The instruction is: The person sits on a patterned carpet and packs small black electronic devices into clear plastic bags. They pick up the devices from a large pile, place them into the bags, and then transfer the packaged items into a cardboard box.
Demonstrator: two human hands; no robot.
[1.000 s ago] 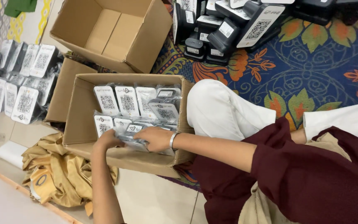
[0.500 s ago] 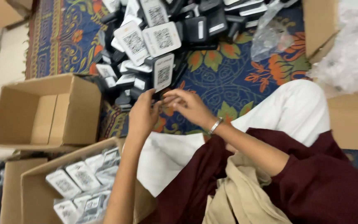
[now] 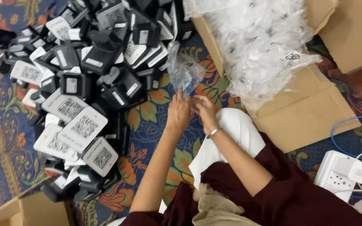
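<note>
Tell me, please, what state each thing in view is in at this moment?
Left hand: grip pinching the clear plastic bag.
Right hand: grip on the bag's lower edge.
Bag: crumpled, held up.
Black devices: heaped loosely.
Cardboard box: open, overflowing with plastic bags.

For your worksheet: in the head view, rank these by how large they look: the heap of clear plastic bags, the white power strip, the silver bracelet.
1. Heap of clear plastic bags, largest.
2. White power strip.
3. Silver bracelet, smallest.

Patterned floral carpet [image 3: 156,125] under heaped black-and-white devices [image 3: 93,75], cardboard boxes [image 3: 306,113], white power strip [image 3: 336,175].
</note>
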